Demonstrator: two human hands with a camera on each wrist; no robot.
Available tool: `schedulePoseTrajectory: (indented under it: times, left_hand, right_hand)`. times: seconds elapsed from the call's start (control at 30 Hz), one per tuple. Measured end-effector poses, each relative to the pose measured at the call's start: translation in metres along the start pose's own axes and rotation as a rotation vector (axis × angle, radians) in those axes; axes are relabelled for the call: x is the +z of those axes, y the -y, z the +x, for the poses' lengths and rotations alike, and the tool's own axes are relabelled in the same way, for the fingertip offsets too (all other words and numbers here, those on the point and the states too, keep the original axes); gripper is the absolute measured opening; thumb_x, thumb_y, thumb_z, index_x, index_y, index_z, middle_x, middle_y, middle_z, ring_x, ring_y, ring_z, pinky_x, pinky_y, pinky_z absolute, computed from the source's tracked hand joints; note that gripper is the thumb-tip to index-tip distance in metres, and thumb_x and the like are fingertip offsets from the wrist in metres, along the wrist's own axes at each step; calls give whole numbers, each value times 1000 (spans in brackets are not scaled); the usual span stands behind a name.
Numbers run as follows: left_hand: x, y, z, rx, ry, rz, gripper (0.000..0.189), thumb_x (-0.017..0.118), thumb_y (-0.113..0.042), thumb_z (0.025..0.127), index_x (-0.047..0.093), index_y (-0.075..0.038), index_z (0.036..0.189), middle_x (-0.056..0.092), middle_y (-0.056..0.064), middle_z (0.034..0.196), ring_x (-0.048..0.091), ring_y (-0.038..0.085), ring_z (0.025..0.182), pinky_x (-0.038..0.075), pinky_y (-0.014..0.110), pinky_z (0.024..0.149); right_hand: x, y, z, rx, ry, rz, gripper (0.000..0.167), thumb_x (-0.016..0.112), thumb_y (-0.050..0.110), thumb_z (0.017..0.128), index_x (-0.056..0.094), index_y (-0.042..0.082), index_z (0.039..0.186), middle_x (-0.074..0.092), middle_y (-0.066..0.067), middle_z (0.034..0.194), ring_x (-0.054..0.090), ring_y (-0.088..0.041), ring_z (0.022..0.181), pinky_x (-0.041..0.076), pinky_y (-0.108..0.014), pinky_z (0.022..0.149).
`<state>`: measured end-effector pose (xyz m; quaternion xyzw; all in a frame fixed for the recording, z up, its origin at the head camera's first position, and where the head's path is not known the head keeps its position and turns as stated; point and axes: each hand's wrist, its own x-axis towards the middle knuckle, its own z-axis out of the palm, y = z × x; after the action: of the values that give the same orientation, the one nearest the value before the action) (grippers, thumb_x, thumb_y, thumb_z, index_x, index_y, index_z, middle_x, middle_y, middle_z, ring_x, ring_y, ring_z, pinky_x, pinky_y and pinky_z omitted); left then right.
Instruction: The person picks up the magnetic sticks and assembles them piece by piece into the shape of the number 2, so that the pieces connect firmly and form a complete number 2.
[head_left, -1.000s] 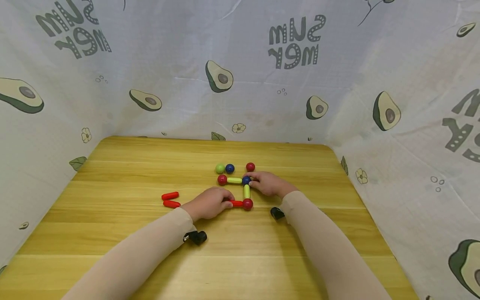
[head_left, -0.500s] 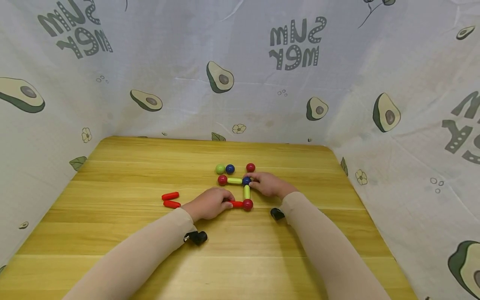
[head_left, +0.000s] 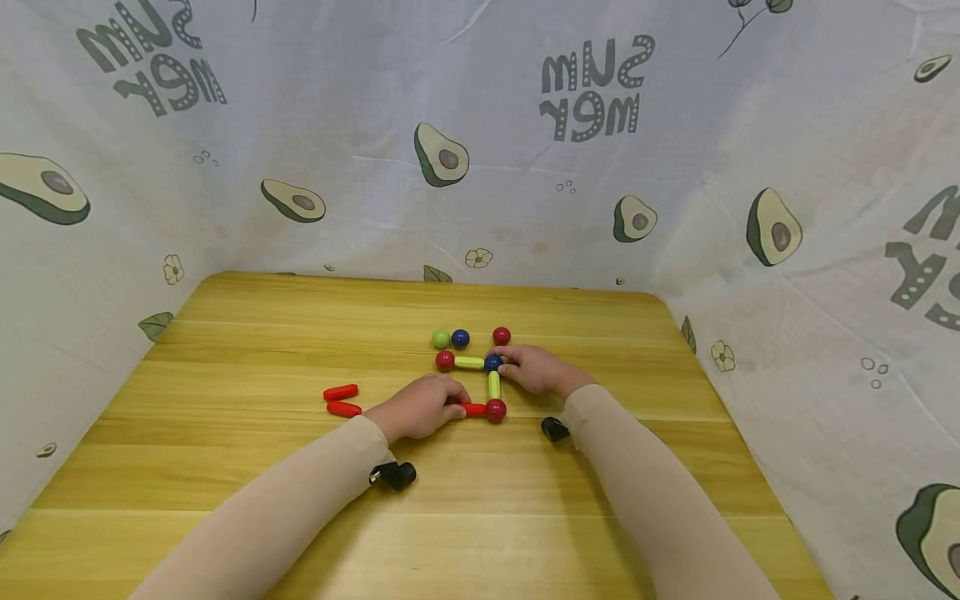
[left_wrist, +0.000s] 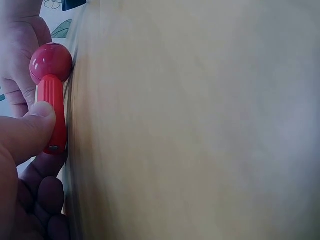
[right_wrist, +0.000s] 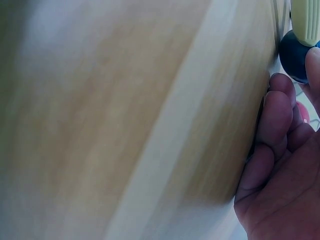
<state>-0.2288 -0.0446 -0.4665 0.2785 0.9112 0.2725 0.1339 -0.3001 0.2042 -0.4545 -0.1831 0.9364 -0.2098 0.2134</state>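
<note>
My left hand pinches a ridged red rod between thumb and fingers. In the left wrist view this red rod has a small metal spot at its near end, and a red ball joins its far end. From that ball a yellow-green rod runs back to a blue ball, which the thumb and fingers of my right hand hold. Another yellow-green rod leads left from the blue ball to a second red ball. In the right wrist view, the blue ball is partly cut off.
Behind the joined pieces lie a green ball, a loose blue ball and a loose red ball. Left of my left hand are two loose red rods, one farther back, one nearer. A printed cloth surrounds the wooden table.
</note>
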Motion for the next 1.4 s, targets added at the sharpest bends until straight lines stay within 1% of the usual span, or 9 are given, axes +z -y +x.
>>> schedulePoseTrajectory:
  times: [0.27, 0.7, 0.83, 0.9, 1.0, 1.13, 1.23, 1.3, 1.4]
  left_hand:
    - [-1, 1, 0, -10, 3, -10, 14, 69, -24, 104, 74, -16, 113, 70, -1, 108, 59, 19, 101, 49, 41, 102]
    - [2, 6, 1, -18, -2, -36, 12, 69, -24, 103, 75, -16, 112, 68, -3, 102, 57, 17, 96, 49, 39, 97]
    - [4, 7, 2, -18, 1, -39, 12, 69, -24, 103, 74, -17, 112, 67, -3, 102, 57, 17, 96, 49, 39, 97]
    - [4, 7, 2, -20, 1, -44, 12, 70, -24, 103, 74, -17, 112, 68, -3, 102, 57, 17, 96, 50, 39, 97]
    - [5, 7, 2, -16, -2, -47, 12, 70, -24, 103, 74, -17, 111, 67, -3, 101, 57, 17, 95, 50, 39, 96]
    - [5, 6, 1, -15, -2, -51, 12, 70, -24, 103, 74, -16, 111, 67, -3, 99, 57, 17, 93, 49, 39, 95]
    - [5, 6, 1, -17, -1, -50, 13, 70, -24, 103, 74, -16, 111, 66, -4, 98, 56, 17, 92, 49, 37, 93]
    - [5, 6, 2, -13, -3, -44, 12, 70, -25, 103, 74, -16, 111, 66, -4, 97, 56, 16, 91, 49, 36, 91]
    - [4, 6, 2, -12, -3, -34, 12, 70, -25, 103, 74, -16, 111, 66, -5, 96, 56, 15, 90, 49, 34, 90]
  right_hand:
    - [0, 2, 0, 4, -4, -6, 40, 51, 30, 112, 56, 24, 151, 62, -15, 143, 56, -34, 133, 37, -59, 122]
    - [-1, 6, -2, -1, -4, -5, 39, 50, 28, 112, 56, 23, 151, 63, -16, 143, 57, -33, 132, 37, -59, 121]
    - [-1, 6, -3, 6, 1, 7, 41, 50, 28, 112, 55, 22, 153, 61, -17, 146, 56, -35, 133, 36, -60, 122]
    - [-1, 5, -3, 9, 6, 6, 44, 51, 29, 112, 52, 23, 155, 62, -17, 145, 57, -34, 131, 37, -59, 121]
    - [-1, 4, -6, 26, 8, 15, 51, 54, 29, 111, 45, 22, 160, 65, -16, 137, 61, -30, 119, 44, -55, 116]
    - [-4, 7, -14, 43, -24, 33, 60, 60, 27, 108, 39, 18, 163, 68, -14, 128, 63, -25, 104, 53, -46, 103]
    - [-7, 13, -24, 27, -87, 30, 57, 62, 24, 107, 43, 17, 161, 69, -13, 125, 63, -23, 99, 56, -41, 93]
    - [-9, 17, -33, 8, -120, 36, 53, 63, 23, 107, 49, 17, 158, 69, -12, 121, 62, -23, 95, 56, -39, 87]
    - [-10, 22, -45, -28, -111, 39, 47, 66, 24, 105, 59, 20, 151, 71, -7, 117, 63, -20, 94, 56, -36, 82]
